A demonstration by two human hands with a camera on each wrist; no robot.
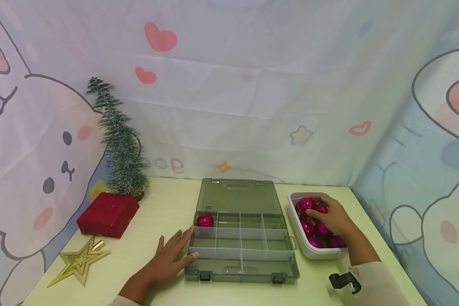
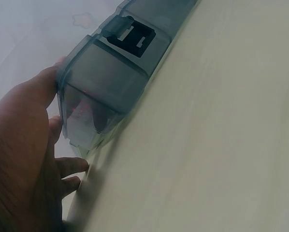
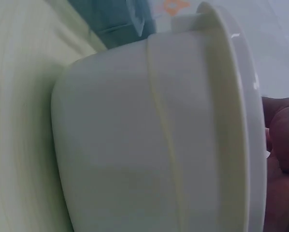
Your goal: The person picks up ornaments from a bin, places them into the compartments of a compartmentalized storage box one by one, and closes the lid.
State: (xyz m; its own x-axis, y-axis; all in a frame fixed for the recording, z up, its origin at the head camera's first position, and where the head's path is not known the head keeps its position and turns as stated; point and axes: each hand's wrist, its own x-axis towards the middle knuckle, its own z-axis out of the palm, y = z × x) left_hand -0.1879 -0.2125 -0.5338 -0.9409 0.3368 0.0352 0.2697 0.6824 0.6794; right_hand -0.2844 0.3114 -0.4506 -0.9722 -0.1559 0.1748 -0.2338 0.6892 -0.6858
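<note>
A grey see-through compartment box (image 1: 229, 267) stands on the table with its lid (image 1: 239, 197) folded back. One shiny red Christmas bauble (image 1: 205, 220) sits in its back left compartment. My left hand (image 1: 167, 261) rests against the box's left side, fingers spread, thumb over the edge; the left wrist view shows the hand (image 2: 26, 130) at the box corner (image 2: 103, 77). On the right, my right hand (image 1: 334, 214) reaches into a white tub (image 1: 321, 254) of red and magenta baubles (image 1: 323, 229). Its thumb and fingers are around the baubles; whether they grip one is unclear.
A small frosted Christmas tree (image 1: 122, 148) stands at the back left. Before it lie a dark red box (image 1: 108, 214) and a gold star topper (image 1: 80, 260). A patterned cloth (image 1: 245, 93) hangs behind the table (image 1: 164, 199).
</note>
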